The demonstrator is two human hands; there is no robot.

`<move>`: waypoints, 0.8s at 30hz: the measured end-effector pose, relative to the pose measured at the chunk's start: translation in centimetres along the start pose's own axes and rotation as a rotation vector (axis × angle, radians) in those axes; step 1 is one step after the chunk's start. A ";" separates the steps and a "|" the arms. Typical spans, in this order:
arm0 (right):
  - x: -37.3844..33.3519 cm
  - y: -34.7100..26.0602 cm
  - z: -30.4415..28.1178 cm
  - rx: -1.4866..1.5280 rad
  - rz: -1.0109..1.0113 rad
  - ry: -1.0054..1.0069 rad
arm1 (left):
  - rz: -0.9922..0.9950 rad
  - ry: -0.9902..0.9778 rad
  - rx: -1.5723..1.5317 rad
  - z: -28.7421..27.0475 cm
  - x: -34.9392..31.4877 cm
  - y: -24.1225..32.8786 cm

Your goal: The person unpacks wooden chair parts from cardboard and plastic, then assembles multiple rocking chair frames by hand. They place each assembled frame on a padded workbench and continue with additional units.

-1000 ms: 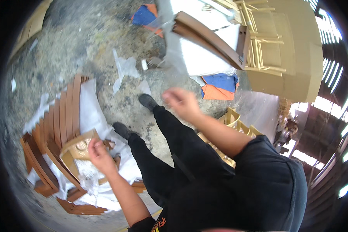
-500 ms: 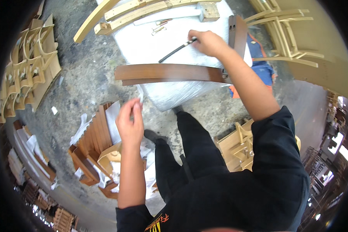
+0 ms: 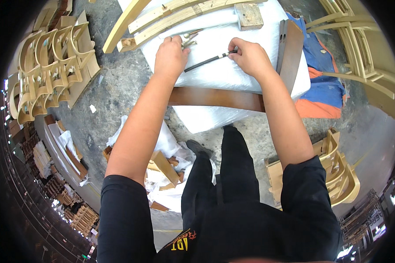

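The person's right hand [image 3: 252, 57] pinches the right end of a slim black rod [image 3: 202, 64] between thumb and fingers, beside a pale band on its shaft. The rod is straight and dark, and slants over the middle of the film-wrapped white worktop [image 3: 206, 119], its free end pointing left and toward the wearer.

The left hand [image 3: 170, 57] is on the worktop's left half, its fingers curled down at a few small metal bolts [image 3: 190, 42]; whether they grip one cannot be told.

A glossy, curved brown rail [image 3: 217, 97] crosses the worktop's near part, partly behind both forearms. A brown slotted post [image 3: 292, 48] lies along the worktop's right edge. At its far side are a mallet with a block head [image 3: 250, 16] and pale curved wooden pieces [image 3: 162, 27].

White film shows between rod and rail. Concrete floor [image 3: 118, 79] extends left of the worktop; a blue and orange cloth [image 3: 322, 92] lies to its right.

Yellow and orange lettering [image 3: 180, 243] marks the black shirt [image 3: 259, 228], on the wearer's side of the worktop.
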State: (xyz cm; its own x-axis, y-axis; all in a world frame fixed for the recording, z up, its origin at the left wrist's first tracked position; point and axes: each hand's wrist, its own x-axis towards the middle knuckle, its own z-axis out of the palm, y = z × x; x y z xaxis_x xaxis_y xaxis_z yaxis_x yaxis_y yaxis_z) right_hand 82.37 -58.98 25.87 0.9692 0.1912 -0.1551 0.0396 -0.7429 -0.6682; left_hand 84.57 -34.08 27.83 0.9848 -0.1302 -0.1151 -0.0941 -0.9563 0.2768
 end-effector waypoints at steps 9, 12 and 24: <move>0.1 0.2 -0.2 0.031 0.028 -0.023 | 0.066 0.040 -0.085 -0.1 0.6 0.2; 0.3 -0.2 -0.6 0.026 0.052 -0.037 | 0.070 0.007 -0.066 -0.3 1.1 0.4; 0.2 -0.8 -1.5 0.056 0.150 -0.107 | 0.186 -0.059 -0.060 -2.7 2.9 1.3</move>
State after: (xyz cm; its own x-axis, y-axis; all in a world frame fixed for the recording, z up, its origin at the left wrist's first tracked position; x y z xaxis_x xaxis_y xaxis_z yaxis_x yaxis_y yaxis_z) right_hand 82.85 -59.30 27.50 0.9318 0.1503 -0.3305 -0.1199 -0.7317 -0.6710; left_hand 87.69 -35.01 30.46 0.9407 -0.3201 -0.1121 -0.2629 -0.8971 0.3550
